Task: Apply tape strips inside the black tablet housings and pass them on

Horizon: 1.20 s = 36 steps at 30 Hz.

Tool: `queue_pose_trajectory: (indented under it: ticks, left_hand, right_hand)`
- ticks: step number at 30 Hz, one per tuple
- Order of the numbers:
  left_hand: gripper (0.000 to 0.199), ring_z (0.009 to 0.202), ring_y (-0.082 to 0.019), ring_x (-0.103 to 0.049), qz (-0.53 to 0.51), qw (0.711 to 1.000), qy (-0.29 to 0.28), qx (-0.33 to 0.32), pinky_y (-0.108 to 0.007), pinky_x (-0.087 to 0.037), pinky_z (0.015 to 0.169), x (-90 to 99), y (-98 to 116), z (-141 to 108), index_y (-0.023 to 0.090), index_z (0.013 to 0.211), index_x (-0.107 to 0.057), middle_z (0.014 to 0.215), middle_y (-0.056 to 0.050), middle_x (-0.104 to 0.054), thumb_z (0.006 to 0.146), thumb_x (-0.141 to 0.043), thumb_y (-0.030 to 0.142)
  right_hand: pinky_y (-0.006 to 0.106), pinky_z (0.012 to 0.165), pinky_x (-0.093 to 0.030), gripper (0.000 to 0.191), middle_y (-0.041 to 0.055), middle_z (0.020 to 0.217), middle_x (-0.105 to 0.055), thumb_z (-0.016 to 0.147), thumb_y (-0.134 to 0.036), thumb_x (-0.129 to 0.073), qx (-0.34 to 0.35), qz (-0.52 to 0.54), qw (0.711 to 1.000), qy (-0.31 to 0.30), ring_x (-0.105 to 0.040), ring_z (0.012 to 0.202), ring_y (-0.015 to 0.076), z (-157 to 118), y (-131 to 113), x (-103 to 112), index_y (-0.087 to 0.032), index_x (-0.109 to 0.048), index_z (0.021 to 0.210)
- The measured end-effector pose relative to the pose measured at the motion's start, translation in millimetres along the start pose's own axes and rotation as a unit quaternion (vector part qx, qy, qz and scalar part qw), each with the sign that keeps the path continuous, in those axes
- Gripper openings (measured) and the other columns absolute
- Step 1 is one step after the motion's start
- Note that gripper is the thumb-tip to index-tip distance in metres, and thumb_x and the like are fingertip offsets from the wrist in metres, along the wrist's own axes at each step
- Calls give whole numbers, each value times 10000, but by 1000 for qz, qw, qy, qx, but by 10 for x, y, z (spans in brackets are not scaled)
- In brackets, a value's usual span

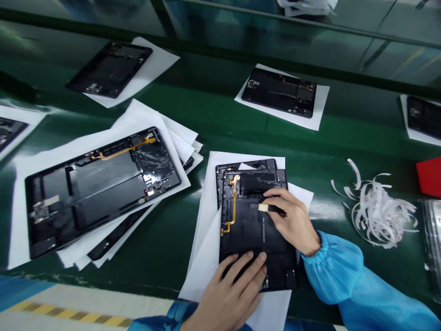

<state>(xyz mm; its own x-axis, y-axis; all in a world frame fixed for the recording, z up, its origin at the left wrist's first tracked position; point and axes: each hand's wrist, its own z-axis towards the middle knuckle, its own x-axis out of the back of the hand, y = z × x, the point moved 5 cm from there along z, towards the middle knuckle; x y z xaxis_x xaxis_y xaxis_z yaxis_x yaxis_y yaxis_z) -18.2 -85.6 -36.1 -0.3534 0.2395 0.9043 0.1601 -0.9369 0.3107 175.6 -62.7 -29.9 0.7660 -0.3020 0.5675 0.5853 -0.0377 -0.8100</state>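
In front of me lies an opened black tablet housing (pixel 255 234), with an orange flex cable (pixel 234 207) along its left side. My left hand (pixel 237 285) rests on its lower part, fingers stretched out, holding nothing. My right hand (pixel 289 216) is closed around a short black tool with a pale yellow band (pixel 262 208). The tool's dark tip is over or touching the housing below the black rectangular part at the top; which one, I cannot tell. A second housing (pixel 220 174) shows underneath, with white sheets (pixel 201 257) between and below.
To the left, a larger opened tablet housing (pixel 103 174) lies on stacked white sheets. More housings on paper (pixel 113 69) (pixel 280 94) lie farther back. A pile of curled white strips (pixel 377 211) is at right, near a red box (pixel 429 176) and clear plastic trays (pixel 432 243).
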Motion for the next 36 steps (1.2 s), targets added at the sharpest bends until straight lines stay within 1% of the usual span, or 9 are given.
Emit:
queue_pose_trajectory:
  ticks: [11,16,21,23,26,29,32,34,36]
  left_hand:
    - [258,1173,-175,-517,-2,1000,-11,16,-342,-232,1145,-4,-4,-4,213,1099,-690,1291,36,-655,961,-535,365]
    - [592,1237,-251,-462,34,997,-70,-1,-376,-196,1124,111,-70,110,194,1263,-629,1379,18,-595,942,-404,638]
    - [831,1361,-310,-341,69,991,-114,-30,-443,-120,1150,173,-242,382,155,1396,-510,1462,8,-512,878,-297,770]
    - [823,1387,-321,-319,76,991,-113,-18,-459,-113,1157,141,-357,516,124,1418,-474,1475,-18,-497,897,-312,741]
    - [705,1414,-339,-301,69,991,-111,12,-489,-113,1169,61,-514,671,89,1448,-413,1485,-54,-482,965,-384,602]
    - [586,1431,-338,-294,24,992,-119,47,-530,-139,1182,55,-609,736,106,1470,-355,1481,-73,-484,998,-432,445]
    - [470,1403,-286,-372,-75,986,-128,77,-529,-230,1180,240,-759,848,161,1437,-371,1427,-83,-534,1013,-410,359]
    - [391,1333,-243,-469,-144,979,-90,113,-473,-329,1146,479,-1016,1069,194,1369,-435,1378,-83,-567,1013,-397,352]
    - [370,1269,-235,-523,-184,968,-28,171,-411,-402,1087,714,-1437,1416,185,1307,-499,1349,-87,-579,989,-453,368]
  right_hand:
    - [344,892,-563,277,64,1161,-613,880,-42,-454,3,-14,1000,-14,-633,1050,216,-27,-8,-26,-211,-643,991]
    - [359,921,-547,416,61,1182,-589,851,-21,-441,-14,11,1000,22,-604,1075,213,-19,8,-3,-239,-575,1179]
    - [287,731,-537,160,32,985,-616,905,-148,-560,-91,95,985,115,-623,844,188,12,97,87,-232,-612,1032]
    - [263,698,-514,76,23,955,-605,927,-207,-588,-100,111,980,135,-617,825,178,42,79,142,-231,-611,996]
    - [264,691,-490,50,30,953,-605,942,-241,-580,-76,40,987,136,-617,834,189,33,-36,297,-227,-612,979]
    - [292,614,-454,125,26,863,-639,979,-333,-526,-99,-94,988,78,-635,719,215,-203,-97,452,-233,-593,944]
    - [310,510,-394,288,18,745,-650,1010,-461,-438,-189,-171,967,-2,-639,600,248,-688,-42,468,-248,-574,873]
    - [303,521,-414,323,14,727,-660,1014,-501,-422,-245,-148,958,-30,-666,635,255,-1007,-7,373,-257,-582,876]
    - [283,520,-427,326,-4,699,-651,997,-534,-454,-286,-110,951,-28,-652,598,226,-1209,8,240,-262,-590,882]
